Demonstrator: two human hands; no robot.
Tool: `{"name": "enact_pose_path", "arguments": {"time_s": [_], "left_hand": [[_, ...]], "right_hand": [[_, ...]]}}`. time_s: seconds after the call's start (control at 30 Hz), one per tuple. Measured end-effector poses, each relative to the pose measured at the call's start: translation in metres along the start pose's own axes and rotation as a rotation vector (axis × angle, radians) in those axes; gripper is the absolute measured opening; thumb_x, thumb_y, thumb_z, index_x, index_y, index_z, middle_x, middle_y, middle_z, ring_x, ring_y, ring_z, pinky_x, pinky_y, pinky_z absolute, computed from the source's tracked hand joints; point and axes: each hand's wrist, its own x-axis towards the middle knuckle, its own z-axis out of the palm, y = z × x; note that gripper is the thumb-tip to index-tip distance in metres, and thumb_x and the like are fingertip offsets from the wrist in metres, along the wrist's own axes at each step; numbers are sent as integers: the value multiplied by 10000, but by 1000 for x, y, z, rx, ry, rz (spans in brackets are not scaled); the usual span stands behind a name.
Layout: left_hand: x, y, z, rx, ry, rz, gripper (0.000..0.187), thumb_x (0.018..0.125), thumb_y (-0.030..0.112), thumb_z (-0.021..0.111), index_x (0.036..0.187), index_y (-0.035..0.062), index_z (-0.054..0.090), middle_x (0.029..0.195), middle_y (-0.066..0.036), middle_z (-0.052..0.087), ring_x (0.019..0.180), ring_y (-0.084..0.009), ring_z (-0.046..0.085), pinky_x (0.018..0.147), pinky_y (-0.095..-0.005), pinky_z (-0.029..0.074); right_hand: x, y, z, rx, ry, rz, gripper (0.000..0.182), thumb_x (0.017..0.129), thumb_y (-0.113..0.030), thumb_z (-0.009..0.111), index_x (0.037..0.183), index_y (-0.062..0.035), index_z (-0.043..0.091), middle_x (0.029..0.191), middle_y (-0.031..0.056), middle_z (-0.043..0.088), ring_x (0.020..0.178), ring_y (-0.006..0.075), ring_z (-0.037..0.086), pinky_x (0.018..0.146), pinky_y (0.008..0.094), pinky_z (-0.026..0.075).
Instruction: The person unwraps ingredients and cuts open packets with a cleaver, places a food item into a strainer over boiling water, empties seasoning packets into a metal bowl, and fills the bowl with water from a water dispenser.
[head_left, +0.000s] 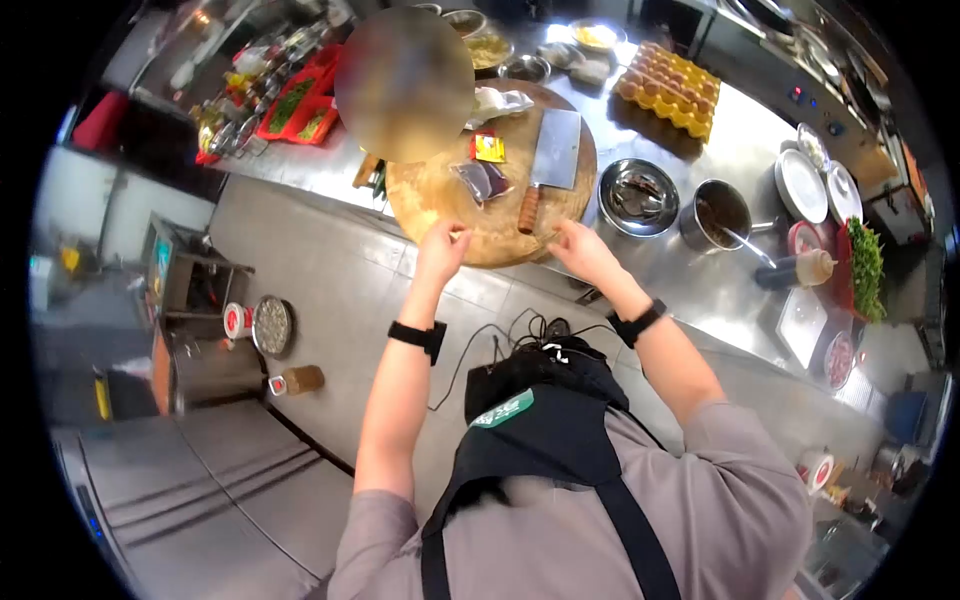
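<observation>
A round wooden chopping board (pixel 420 195) lies on the steel counter. At its near edge, on the left, is my left hand (pixel 443 247), its fingertips drawn together; what they hold, if anything, is too small to name. My right hand (pixel 583 250) is at the near right edge, thumb and finger pinched, with nothing I can name between them. Just beyond it lies a cleaver (pixel 557 150), its wooden handle towards me. Left of the cleaver are a clear packet with dark contents (pixel 484 181) and a small red and yellow packet (pixel 489 148). A crumpled plastic bag (pixel 497 103) sits farther back.
Right of the board stand a steel bowl (pixel 638 197) and a pot (pixel 716 215) with a ladle. Egg trays (pixel 668 90) are behind. Farther right are white plates (pixel 801 185), a squeeze bottle (pixel 797 270) and greens (pixel 865 270). Red containers (pixel 300 107) stand at left.
</observation>
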Motion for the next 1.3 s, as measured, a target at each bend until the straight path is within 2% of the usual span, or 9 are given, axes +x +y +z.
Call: {"name": "enact_pose_path", "arguments": {"time_s": [0.1,0.33,0.43,0.63,0.8,0.9,1.03,1.1,1.3], "left_hand": [[69,-31,5,36,29,61,283,820,227,692,1007,17,656,950,-189,640,848,-305,638,748,-389,503],[181,-34,30,29,-62,124,322,803,221,693,1067,44,642,1040,-156,617,979,-343,586,864,-412,472],[229,-42,54,52,-38,470,304,792,202,683,1057,58,645,1100,-120,601,1032,-329,563,901,-431,451],[270,-36,83,614,-206,586,224,822,172,572,1010,83,654,1121,-93,582,1116,-283,510,924,-477,395],[281,-30,80,690,-263,623,190,831,156,543,961,91,665,1084,-104,594,1112,-291,514,906,-471,396],[292,-23,74,569,-247,676,176,819,161,571,945,82,665,1001,-104,617,1043,-290,555,890,-460,404],[263,8,19,-46,-313,665,218,812,157,650,992,35,632,922,-97,667,879,-259,636,797,-390,473],[239,22,-7,-718,-768,102,171,867,119,641,1005,24,608,932,-59,663,854,-158,630,743,-293,489],[179,28,-16,-915,-769,83,151,932,114,580,1060,33,580,938,-41,644,833,-105,621,712,-240,501]], "right_hand": [[56,-3,38,-183,227,33,533,808,-269,691,1235,-29,481,1003,227,604,905,402,622,771,464,511],[104,-15,70,-272,200,348,735,780,-265,704,1375,-34,340,1169,270,498,993,439,578,804,497,508],[110,-6,87,-265,319,371,717,758,-162,670,1379,-41,333,1156,270,500,986,444,572,824,497,498],[97,-13,80,-130,456,568,614,749,-47,603,1323,-99,392,1073,244,565,1017,429,562,851,463,466],[73,-29,71,265,650,605,484,739,-28,582,1211,-65,482,1008,152,620,931,292,614,838,340,475],[58,-37,68,400,690,708,448,758,-64,611,1193,-89,506,991,137,635,880,255,630,798,313,487],[55,-49,67,-14,720,494,446,791,-70,609,1226,-120,524,956,134,598,863,301,603,756,384,493],[59,-47,68,-227,701,446,445,800,-71,607,1235,-127,532,946,135,576,869,321,585,741,413,491],[80,-14,84,-309,576,311,359,811,-127,635,1170,-127,619,977,128,539,944,340,521,775,413,480]]}}
